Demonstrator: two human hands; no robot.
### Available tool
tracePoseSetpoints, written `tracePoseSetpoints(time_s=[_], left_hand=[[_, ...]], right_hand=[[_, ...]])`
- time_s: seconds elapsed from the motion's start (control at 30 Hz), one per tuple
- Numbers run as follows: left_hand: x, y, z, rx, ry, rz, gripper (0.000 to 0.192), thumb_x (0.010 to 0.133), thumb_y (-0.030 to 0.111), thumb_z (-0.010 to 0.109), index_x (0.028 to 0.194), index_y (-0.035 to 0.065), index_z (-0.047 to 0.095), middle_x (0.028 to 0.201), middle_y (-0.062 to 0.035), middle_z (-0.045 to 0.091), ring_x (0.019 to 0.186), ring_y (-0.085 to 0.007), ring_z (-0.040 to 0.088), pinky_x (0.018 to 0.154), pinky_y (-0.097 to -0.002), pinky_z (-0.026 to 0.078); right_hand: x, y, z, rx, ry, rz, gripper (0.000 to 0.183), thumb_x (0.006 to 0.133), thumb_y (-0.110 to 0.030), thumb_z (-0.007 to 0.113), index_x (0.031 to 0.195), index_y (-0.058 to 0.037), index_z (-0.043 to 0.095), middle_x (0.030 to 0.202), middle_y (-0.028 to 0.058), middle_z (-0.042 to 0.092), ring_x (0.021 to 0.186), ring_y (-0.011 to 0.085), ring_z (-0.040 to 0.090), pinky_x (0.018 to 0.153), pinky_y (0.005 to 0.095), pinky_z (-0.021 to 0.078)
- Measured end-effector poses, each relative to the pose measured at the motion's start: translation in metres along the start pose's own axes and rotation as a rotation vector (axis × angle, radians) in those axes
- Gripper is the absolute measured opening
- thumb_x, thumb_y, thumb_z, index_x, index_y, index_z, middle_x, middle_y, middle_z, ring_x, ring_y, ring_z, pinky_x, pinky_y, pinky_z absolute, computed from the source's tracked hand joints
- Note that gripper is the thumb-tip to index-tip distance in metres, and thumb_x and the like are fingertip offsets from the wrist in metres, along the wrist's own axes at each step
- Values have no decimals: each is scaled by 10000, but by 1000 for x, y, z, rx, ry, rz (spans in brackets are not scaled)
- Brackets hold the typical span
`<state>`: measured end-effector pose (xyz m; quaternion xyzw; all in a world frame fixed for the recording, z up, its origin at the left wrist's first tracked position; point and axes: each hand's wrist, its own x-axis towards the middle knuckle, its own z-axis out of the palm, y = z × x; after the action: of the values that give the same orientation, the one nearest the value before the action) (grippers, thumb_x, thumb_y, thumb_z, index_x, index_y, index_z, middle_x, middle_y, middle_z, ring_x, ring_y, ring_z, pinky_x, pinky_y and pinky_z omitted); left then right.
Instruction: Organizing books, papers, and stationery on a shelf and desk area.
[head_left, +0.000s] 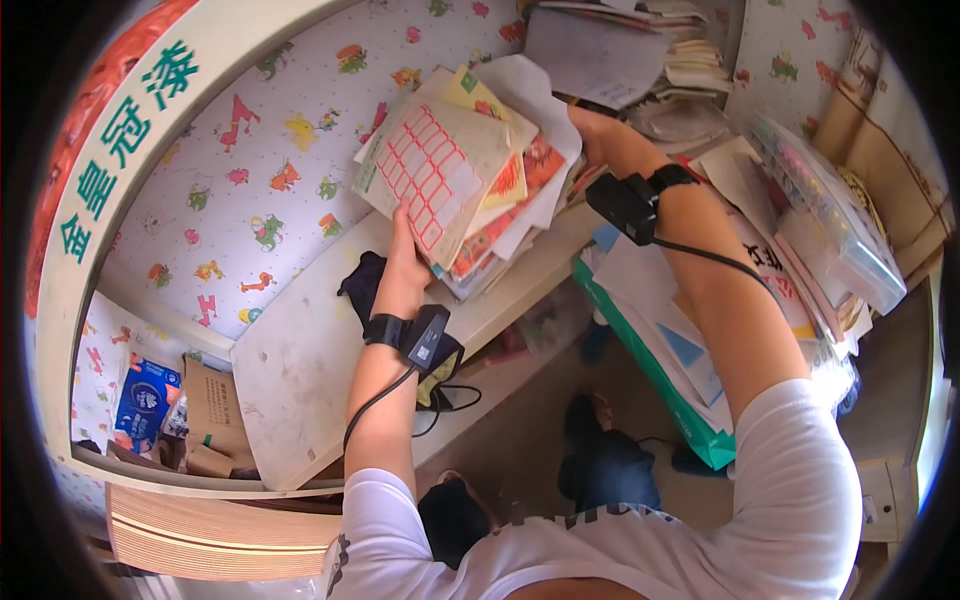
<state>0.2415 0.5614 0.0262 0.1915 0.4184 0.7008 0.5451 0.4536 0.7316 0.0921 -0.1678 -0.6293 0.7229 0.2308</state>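
Note:
My left hand (411, 259) grips the lower left edge of a loose stack of papers and booklets (491, 244), its thumb over the top sheet. That top sheet is a sheet of red-bordered labels (431, 169). Yellow and red printed covers fan out beneath it, above a pale shelf board (300, 375). My right hand (589, 139) is at the far right side of the stack, beside a curled white sheet (529, 94); its fingers are mostly hidden, so its hold is unclear. Black devices are strapped to both wrists.
Paper piles (697, 67) stand at the back. A clear plastic case (832, 217) rests on books at right. A green-edged bag of papers (637, 360) leans below. At left are a blue tissue pack (146, 405) and cardboard (214, 397). A dark cloth (364, 285) lies by my left wrist.

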Motion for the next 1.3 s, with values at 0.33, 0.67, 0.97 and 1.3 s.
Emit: tracePoseSetpoints(time_s=[0.33,0.67,0.97,1.3], left_hand=[[-44,20,-50,-17,-81,26,549,785,478,471,1162,81,426,1116,-70,506,1009,-181,495,833,-340,414],[-230,55,-28,296,-107,224,481,844,388,400,1237,116,344,1224,-55,397,1103,-145,405,897,-290,339],[-328,32,-14,540,-163,427,403,853,276,411,1199,69,396,1189,-102,450,1086,-188,441,895,-316,369],[-285,4,-43,210,18,-46,427,801,338,453,1077,12,473,968,-123,571,840,-192,574,738,-298,468]], right_hand=[[-15,1,74,-96,170,283,355,831,-327,453,974,-12,534,871,80,610,719,158,605,658,320,512],[-95,-6,158,151,138,294,308,804,-223,546,1000,9,491,877,111,589,766,163,591,677,281,505],[-222,29,215,742,-37,223,466,837,-378,385,1093,4,460,1075,149,527,930,250,549,837,396,433],[-252,85,239,909,189,62,514,775,-391,505,1069,30,482,980,142,570,804,199,586,694,331,484]])
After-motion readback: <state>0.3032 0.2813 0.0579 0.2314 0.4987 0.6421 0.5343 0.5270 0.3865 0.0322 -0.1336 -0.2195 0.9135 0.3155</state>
